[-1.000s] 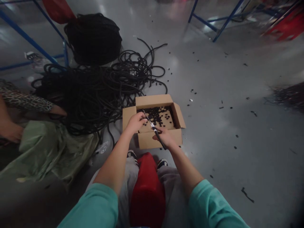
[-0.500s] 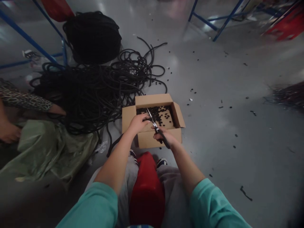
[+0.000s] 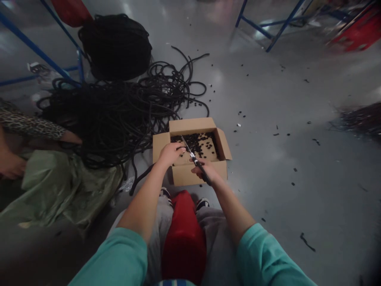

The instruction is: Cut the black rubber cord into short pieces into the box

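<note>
My left hand (image 3: 171,154) is closed on a black cord (image 3: 139,179), whose tail passes behind my left wrist to the floor. Just a short end of the cord shows at my fingertips. In my right hand (image 3: 210,171) is a pair of scissors (image 3: 197,163) with black handles, its blades beside the cord end and pointing away to the left. Whether the blades touch the cord I cannot tell. Under both hands stands an open cardboard box (image 3: 192,126), its flaps folded out, with many small black cut pieces (image 3: 195,140) on its bottom.
A tangled heap of black cord (image 3: 119,115) lies left of the box, with a big black coil (image 3: 116,47) behind it. Another person's hand (image 3: 12,166) is at far left by a green sack (image 3: 59,186). A red stool (image 3: 184,238) sits between my legs. Black scraps dot the floor.
Both hands have shifted slightly left. The scissors' blades look closer together, and less of the cord end shows past my left fingertips.
</note>
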A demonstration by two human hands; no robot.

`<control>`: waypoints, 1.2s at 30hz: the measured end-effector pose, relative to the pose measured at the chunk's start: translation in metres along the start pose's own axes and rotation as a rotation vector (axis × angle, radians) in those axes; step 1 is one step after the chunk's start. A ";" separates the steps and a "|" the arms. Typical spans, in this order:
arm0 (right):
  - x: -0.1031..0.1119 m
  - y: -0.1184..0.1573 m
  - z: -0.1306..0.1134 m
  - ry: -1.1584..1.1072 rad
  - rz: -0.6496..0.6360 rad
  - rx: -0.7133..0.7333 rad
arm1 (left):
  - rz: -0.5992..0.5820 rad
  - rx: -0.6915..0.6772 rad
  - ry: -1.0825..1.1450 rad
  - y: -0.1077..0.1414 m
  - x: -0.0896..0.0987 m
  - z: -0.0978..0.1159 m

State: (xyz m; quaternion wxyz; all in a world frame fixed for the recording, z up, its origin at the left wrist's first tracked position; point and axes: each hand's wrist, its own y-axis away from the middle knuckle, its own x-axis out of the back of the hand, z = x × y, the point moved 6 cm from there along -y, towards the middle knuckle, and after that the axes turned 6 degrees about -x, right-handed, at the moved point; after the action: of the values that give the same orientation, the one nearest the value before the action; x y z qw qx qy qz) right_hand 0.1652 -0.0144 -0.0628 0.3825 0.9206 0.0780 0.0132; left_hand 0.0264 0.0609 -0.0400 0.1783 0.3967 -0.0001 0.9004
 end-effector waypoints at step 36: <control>-0.005 0.005 -0.001 -0.151 -0.126 -0.006 | -0.086 0.283 0.810 0.010 -0.024 0.000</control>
State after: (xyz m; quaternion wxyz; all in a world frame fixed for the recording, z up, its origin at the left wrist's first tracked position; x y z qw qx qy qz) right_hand 0.1609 -0.0185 -0.0583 0.3901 0.9111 0.1065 -0.0802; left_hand 0.0378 0.0439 -0.0561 0.1449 0.0312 0.2099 0.9664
